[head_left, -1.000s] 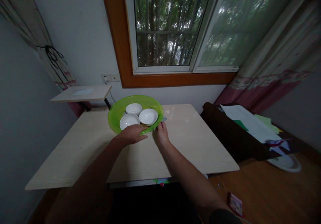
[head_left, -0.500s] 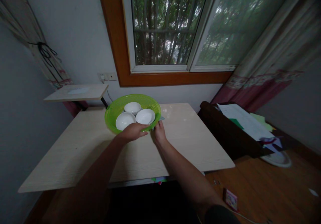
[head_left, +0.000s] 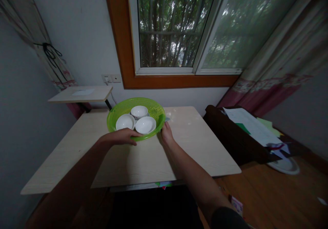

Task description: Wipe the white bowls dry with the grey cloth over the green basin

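Gripping the near rim of the green basin (head_left: 155, 110) w/ our L hand (head_left: 120, 136), R hand (head_left: 167, 133) at its right side (fingertips hidden, can't tell grip), we've 3 white bowls (head_left: 145, 125) in already, basin over the far half of the table (head_left: 200, 150), not yet let go.

Single head-worn view, facing forward and down across the table (head_left: 202, 140), hands (head_left: 120, 136) near mid-frame, window (head_left: 174, 27) beyond

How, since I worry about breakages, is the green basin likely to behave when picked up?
The basin looks like thin plastic, so probably light and slightly flexible. Being wide, it may tip if raised from one side. Its white bowls sit close together, so they could slide and knock if it tilts.
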Available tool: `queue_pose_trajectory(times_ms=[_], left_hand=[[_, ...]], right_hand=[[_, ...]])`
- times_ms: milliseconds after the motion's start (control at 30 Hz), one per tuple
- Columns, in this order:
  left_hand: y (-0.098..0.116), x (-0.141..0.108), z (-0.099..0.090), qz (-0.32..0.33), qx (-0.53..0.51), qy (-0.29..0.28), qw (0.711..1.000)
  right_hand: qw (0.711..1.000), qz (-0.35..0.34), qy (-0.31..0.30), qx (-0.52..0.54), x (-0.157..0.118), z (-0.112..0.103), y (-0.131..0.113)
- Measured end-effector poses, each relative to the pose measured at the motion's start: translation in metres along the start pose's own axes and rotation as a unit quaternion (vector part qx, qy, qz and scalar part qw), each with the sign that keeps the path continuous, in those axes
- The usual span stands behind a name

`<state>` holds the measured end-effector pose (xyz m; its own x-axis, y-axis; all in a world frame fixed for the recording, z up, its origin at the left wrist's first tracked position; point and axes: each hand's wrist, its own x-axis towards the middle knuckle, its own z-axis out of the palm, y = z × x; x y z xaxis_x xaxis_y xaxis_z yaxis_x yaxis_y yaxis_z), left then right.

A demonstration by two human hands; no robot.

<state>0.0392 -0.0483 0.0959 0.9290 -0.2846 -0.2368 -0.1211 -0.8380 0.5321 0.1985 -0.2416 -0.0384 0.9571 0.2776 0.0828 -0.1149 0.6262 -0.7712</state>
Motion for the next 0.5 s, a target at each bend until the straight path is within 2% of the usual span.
queue_pose_trajectory(times_ms=[100, 200, 267, 367, 500], left_hand=[[0.002, 0.001, -0.002, -0.008, 0.007, -0.011, 1.0], [0.015, 0.013, 0.003, 0.001, 0.018, 0.012, 1.0], [0.027, 0.024, 0.01, 0.007, 0.028, 0.048, 0.998], [0.047, 0.041, 0.017, -0.016, 0.102, 0.131, 0.986], [0.069, 0.06, 0.022, 0.021, 0.187, 0.219, 0.957]], right_hand=[[1.0, 0.001, 0.008, -0.004, -0.002, -0.001, -0.001], [1.0, 0.002, 0.004, 0.003, -0.004, 0.002, -0.004], [1.0, 0.004, -0.002, 0.006, -0.006, 0.004, -0.006], [1.0, 0.011, -0.003, 0.011, -0.007, 0.005, -0.008], [1.0, 0.017, -0.009, 0.018, -0.01, 0.001, -0.006]])
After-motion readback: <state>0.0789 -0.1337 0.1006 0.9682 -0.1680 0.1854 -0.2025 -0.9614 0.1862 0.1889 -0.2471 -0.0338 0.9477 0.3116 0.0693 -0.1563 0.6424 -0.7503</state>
